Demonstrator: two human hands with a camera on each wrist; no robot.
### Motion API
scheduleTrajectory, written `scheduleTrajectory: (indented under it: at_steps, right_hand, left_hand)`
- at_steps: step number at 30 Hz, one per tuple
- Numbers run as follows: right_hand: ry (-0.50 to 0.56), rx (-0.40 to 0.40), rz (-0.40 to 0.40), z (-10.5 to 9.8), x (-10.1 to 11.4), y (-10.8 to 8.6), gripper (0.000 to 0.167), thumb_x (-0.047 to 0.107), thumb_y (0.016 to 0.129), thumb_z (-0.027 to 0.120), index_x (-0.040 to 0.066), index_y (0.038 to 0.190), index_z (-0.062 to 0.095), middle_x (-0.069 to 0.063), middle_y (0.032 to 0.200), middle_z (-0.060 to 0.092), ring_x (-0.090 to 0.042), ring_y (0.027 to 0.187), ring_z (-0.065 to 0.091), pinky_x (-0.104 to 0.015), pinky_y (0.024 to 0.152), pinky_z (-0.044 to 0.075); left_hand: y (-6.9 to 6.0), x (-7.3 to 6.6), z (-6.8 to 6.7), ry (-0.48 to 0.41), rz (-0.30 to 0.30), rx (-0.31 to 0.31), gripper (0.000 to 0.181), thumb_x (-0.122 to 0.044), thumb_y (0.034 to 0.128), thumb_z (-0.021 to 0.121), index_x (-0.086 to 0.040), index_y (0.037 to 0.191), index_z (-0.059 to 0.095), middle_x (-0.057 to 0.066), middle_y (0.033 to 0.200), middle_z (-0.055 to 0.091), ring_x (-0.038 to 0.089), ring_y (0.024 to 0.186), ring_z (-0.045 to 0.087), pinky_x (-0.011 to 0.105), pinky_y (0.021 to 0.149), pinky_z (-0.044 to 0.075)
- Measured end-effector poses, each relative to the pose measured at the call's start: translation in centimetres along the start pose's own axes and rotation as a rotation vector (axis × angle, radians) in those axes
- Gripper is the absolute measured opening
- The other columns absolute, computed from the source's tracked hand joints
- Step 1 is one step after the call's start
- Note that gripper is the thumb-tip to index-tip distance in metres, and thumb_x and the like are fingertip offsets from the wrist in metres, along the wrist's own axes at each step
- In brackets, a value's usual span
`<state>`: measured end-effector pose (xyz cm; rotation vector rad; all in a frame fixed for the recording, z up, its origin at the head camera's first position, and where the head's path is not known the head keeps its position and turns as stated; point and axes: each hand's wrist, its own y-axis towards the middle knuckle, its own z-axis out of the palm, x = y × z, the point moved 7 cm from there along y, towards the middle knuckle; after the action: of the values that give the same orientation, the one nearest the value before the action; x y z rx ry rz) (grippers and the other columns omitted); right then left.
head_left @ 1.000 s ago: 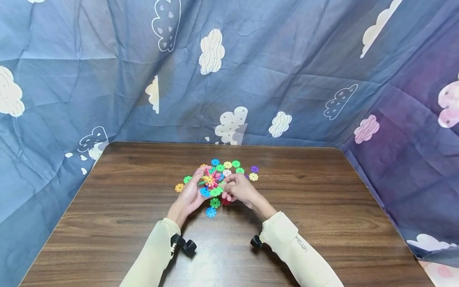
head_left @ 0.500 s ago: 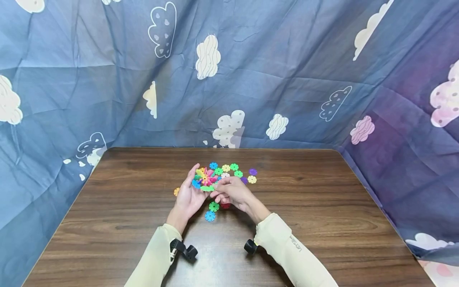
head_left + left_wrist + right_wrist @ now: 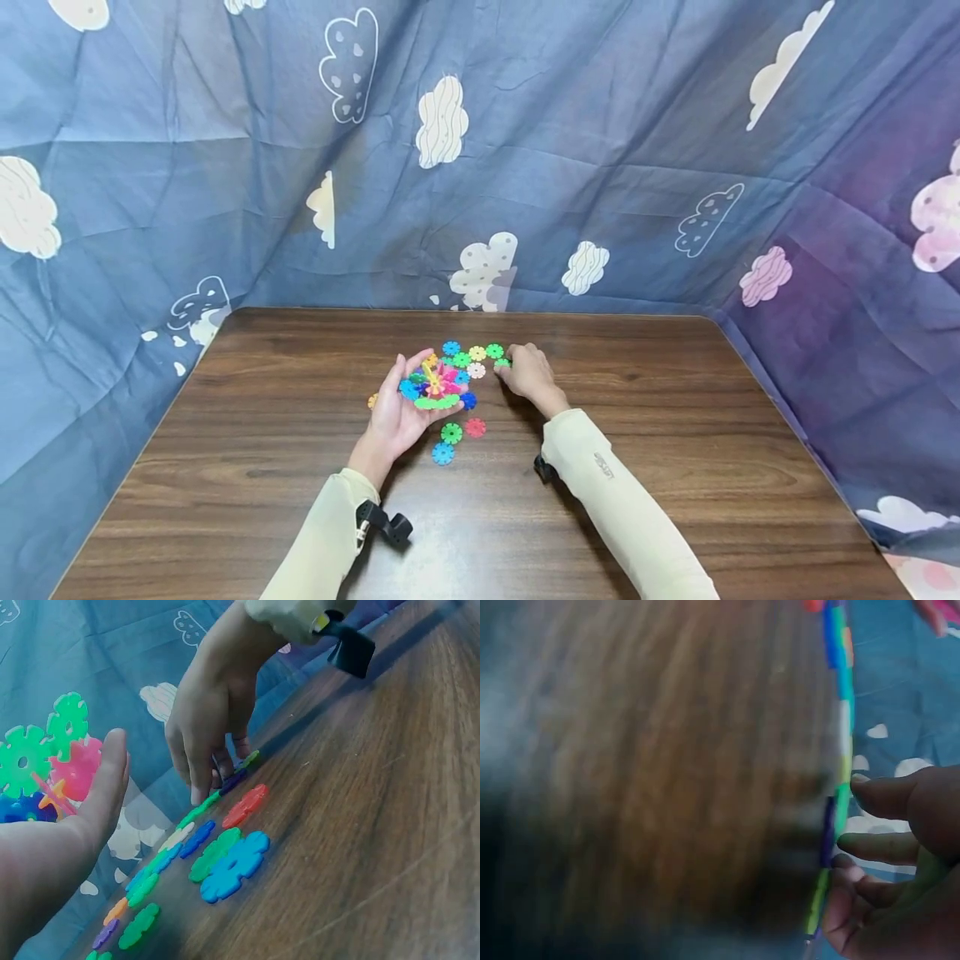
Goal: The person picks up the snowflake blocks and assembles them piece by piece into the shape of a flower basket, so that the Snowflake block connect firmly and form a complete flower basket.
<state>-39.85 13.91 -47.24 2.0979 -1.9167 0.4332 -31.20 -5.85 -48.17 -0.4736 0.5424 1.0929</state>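
Observation:
My left hand (image 3: 392,421) holds a cluster of interlocked plastic snowflake discs (image 3: 433,385) above the table, in pink, yellow, blue and green. Two joined green discs (image 3: 46,739) stick up from this cluster in the left wrist view. My right hand (image 3: 529,375) is down at the right end of the loose discs, fingertips at a green disc (image 3: 502,363). In the right wrist view, the thumb and index finger stand apart beside that green disc (image 3: 842,806), with a purple disc (image 3: 828,832) next to it. The right hand hides some discs in the head view.
Loose discs lie around the left hand: a red disc (image 3: 476,427), a green one (image 3: 452,433) and a blue one (image 3: 443,453) in front, more behind. The brown wooden table (image 3: 675,467) ends at a blue cloud-print cloth (image 3: 570,167).
My right hand has left the disc cluster and moved right and back to the loose discs. The left hand still holds the cluster, its two green discs now at the near side.

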Motion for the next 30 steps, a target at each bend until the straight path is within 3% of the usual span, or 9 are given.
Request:
scheduleTrajectory:
  at_steps: [4,9,11,13,15,17,19,23,30]
  right_hand:
    - [-0.040,0.025,0.044,0.8,-0.1,0.9,0.028,0.029,0.092,0.071,0.003,0.101,0.065,-0.016,0.101,0.058,-0.037,0.105,0.057,-0.048,0.088,0.051]
    - [0.004,0.045,0.075,0.6,0.3,0.8,0.028,0.026,0.089,0.075,0.006,0.087,0.056,-0.010,0.089,0.059,-0.030,0.090,0.059,-0.043,0.080,0.050]
    - [0.084,0.034,0.058,0.2,0.5,0.4,0.025,0.023,0.089,0.076,0.007,0.088,0.057,-0.007,0.083,0.059,-0.024,0.080,0.057,-0.037,0.074,0.048]
    - [0.246,0.045,0.030,-0.2,1.0,-0.2,0.020,0.018,0.090,0.075,0.005,0.088,0.059,-0.003,0.076,0.059,-0.017,0.070,0.057,-0.030,0.067,0.047]
    - [0.475,0.120,-0.011,-0.4,1.7,-1.0,0.015,0.014,0.092,0.071,0.003,0.089,0.062,-0.001,0.069,0.059,-0.010,0.061,0.056,-0.025,0.058,0.046]
    - [0.702,0.258,-0.009,-0.4,2.4,-2.1,0.012,0.011,0.096,0.065,0.001,0.091,0.062,0.000,0.063,0.058,-0.007,0.053,0.053,-0.021,0.051,0.044]
    - [0.853,0.402,-0.007,-0.3,3.3,-3.4,0.011,0.010,0.100,0.059,0.000,0.094,0.061,-0.001,0.059,0.056,-0.007,0.048,0.049,-0.021,0.047,0.040]
    - [0.934,0.554,-0.058,-0.5,4.8,-5.7,0.010,0.009,0.102,0.054,0.001,0.098,0.058,0.000,0.058,0.053,-0.008,0.049,0.042,-0.022,0.048,0.036]
    - [0.980,0.616,-0.061,0.2,5.8,-6.8,0.010,0.004,0.099,0.053,-0.002,0.104,0.059,0.000,0.060,0.057,-0.009,0.049,0.044,-0.022,0.050,0.036]
  left_hand:
    - [-0.1,0.2,0.2,0.038,-0.006,0.036,0.061,-0.057,0.1049,0.022,-0.019,0.152,0.027,0.009,0.141,0.052,0.035,0.107,0.071,0.049,0.092,0.057]
    - [-0.4,0.4,0.5,0.092,-0.009,0.081,0.058,-0.060,0.1038,0.023,-0.019,0.143,0.036,0.003,0.129,0.058,0.033,0.104,0.072,0.047,0.090,0.058]
    - [-0.5,0.4,0.5,0.116,-0.010,0.078,0.057,-0.060,0.1036,0.022,-0.020,0.140,0.039,0.002,0.128,0.059,0.032,0.105,0.072,0.047,0.090,0.058]
    - [-0.5,0.4,0.3,0.129,-0.006,0.064,0.057,-0.061,0.1032,0.023,-0.020,0.138,0.042,0.004,0.128,0.058,0.030,0.104,0.072,0.047,0.090,0.058]
    - [-0.5,0.2,0.2,0.135,0.007,0.047,0.057,-0.062,0.1028,0.024,-0.020,0.136,0.045,0.005,0.127,0.059,0.028,0.103,0.072,0.047,0.090,0.058]
    - [-0.4,0.0,0.1,0.139,0.023,0.037,0.058,-0.063,0.1025,0.024,-0.020,0.135,0.046,0.006,0.127,0.059,0.028,0.103,0.073,0.047,0.090,0.058]
    - [-0.3,-0.1,0.0,0.145,0.040,0.028,0.058,-0.062,0.1028,0.023,-0.019,0.133,0.046,0.007,0.125,0.060,0.027,0.101,0.073,0.046,0.090,0.058]
    - [0.0,-0.2,-0.2,0.162,0.061,-0.005,0.059,-0.059,0.1043,0.021,-0.014,0.135,0.045,0.005,0.122,0.062,0.021,0.101,0.072,0.041,0.088,0.058]
    - [0.1,0.2,-0.8,0.202,0.067,-0.093,0.063,-0.059,0.1045,0.022,-0.012,0.141,0.043,0.004,0.125,0.056,0.015,0.107,0.065,0.037,0.091,0.055]
